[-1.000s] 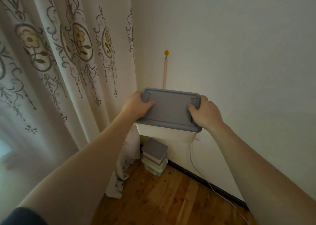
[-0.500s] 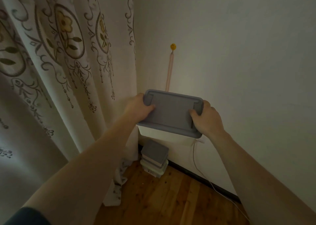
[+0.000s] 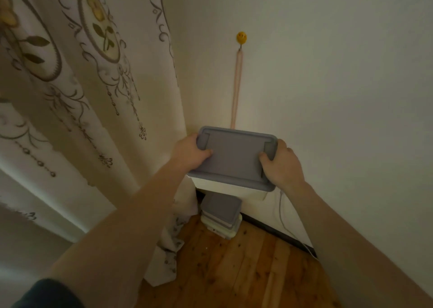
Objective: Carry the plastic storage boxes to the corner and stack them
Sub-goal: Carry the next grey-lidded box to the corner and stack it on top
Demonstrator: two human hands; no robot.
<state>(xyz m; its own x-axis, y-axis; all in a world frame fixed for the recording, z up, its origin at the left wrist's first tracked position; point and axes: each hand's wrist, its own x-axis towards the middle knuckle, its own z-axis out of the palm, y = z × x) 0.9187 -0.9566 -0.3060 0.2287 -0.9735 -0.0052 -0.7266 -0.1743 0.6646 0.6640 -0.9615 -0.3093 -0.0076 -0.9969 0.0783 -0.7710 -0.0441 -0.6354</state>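
I hold a white plastic storage box with a grey lid (image 3: pixel 234 157) out in front of me, high above the floor. My left hand (image 3: pixel 188 154) grips its left end, thumb on the lid. My right hand (image 3: pixel 282 164) grips the right end the same way. Directly below, in the corner on the wooden floor, stands a short stack of smaller grey-lidded boxes (image 3: pixel 221 214). The held box hides part of that stack and the corner behind it.
A patterned curtain (image 3: pixel 93 101) hangs along the left, its hem bunched on the floor beside the stack. A white wall (image 3: pixel 339 96) runs on the right with a yellow hook and pink ribbon (image 3: pixel 237 85). A white cable (image 3: pixel 284 221) trails down the wall to the floor.
The corner, the hook and the stack have grown larger in view as I came closer. Both hands keep the same grip on the box.
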